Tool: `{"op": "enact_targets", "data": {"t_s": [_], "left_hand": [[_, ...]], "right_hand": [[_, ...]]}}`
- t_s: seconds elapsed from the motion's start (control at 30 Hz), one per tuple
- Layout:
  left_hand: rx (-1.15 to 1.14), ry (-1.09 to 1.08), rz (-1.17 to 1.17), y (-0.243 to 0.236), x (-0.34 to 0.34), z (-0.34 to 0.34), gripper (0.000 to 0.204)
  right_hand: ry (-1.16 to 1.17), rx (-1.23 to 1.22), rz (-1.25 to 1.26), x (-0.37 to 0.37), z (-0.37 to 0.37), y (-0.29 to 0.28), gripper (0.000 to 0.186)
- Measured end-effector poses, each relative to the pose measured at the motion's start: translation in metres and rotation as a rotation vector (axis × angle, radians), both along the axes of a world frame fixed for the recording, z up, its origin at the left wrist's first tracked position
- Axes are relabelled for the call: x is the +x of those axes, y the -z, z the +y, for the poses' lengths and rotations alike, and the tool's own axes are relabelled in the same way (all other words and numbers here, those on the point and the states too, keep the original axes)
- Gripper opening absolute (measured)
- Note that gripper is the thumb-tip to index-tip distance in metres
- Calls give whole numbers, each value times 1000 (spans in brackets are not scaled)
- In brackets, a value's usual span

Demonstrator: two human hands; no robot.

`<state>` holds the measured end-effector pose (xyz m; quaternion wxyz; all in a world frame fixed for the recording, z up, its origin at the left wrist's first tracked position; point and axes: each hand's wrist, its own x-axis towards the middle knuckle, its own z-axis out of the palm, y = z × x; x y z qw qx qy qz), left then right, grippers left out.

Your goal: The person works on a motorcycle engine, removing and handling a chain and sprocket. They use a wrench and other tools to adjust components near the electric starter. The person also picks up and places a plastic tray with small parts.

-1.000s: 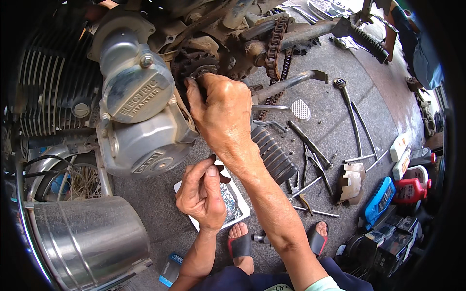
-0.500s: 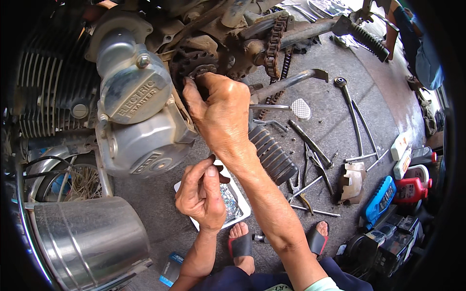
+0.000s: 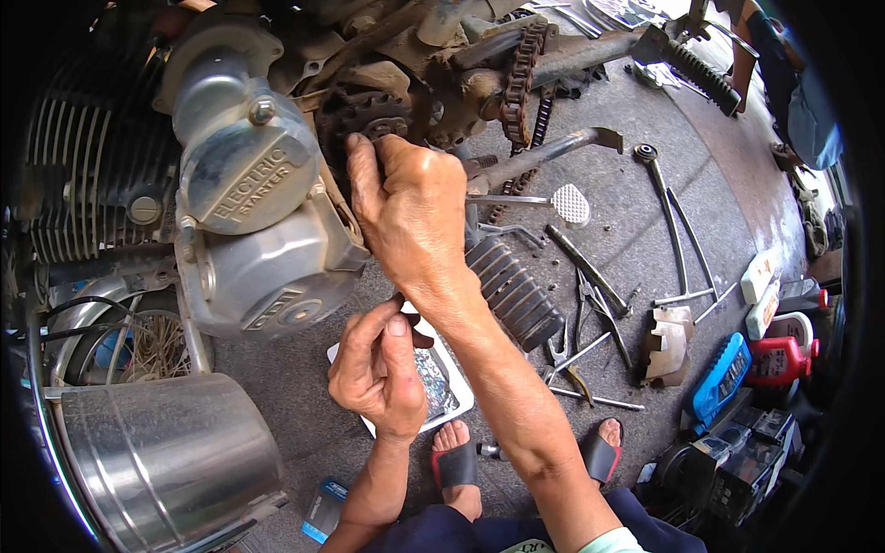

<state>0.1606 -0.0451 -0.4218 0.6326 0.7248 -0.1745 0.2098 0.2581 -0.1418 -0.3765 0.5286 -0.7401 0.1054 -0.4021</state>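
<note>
My right hand (image 3: 413, 210) reaches up to the greasy front sprocket (image 3: 355, 112) on the motorcycle engine. Its fingertips are bent together against the lower edge of the sprocket's hub; whatever they pinch is hidden. Below it, my left hand (image 3: 378, 369) is held up with curled fingers, closed around a small dark piece (image 3: 421, 339) that is partly covered by the fingers. Beneath that hand lies a white tray (image 3: 461, 403) with shiny liquid and small parts in it. The silver engine cover (image 3: 267, 267) stands just left of my right hand.
A rusty drive chain (image 3: 523, 88) hangs beyond the sprocket. Right of the ribbed black footrest (image 3: 516, 293), pliers, rods and a ratchet (image 3: 648, 154) lie on the floor. Bottles, including a red one (image 3: 779, 361), stand far right. A silver muffler (image 3: 171, 461) is lower left.
The view has shifted slightly. My right fingers have slid a little lower off the sprocket's hub, while my left hand keeps its curled pose with the dark piece.
</note>
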Motion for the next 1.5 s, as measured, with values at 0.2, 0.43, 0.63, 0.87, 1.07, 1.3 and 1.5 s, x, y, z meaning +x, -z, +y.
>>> {"op": "enact_targets", "data": {"t_s": [0.2, 0.43, 0.63, 0.87, 1.07, 1.3, 1.5], "left_hand": [[-40, -112, 51, -1, -4, -6, 16], [359, 343, -317, 22, -64, -10, 23], [811, 732, 156, 146, -99, -70, 14], [991, 757, 28, 195, -94, -117, 26], [958, 749, 260, 202, -96, -113, 18], [713, 597, 498, 192, -102, -96, 22], [421, 575, 761, 191, -94, -56, 20]], "right_hand": [[-38, -56, 178, -6, -4, -17, 31], [-146, -835, 303, -95, -90, -102, 4], [-26, -914, 732, -213, -203, -4, 37], [28, -461, 1175, -320, -186, 138, 32], [88, -528, 1214, -336, -216, 168, 35], [184, -505, 1162, -349, -243, 164, 32], [29, -456, 1285, -356, -212, 179, 30]]}}
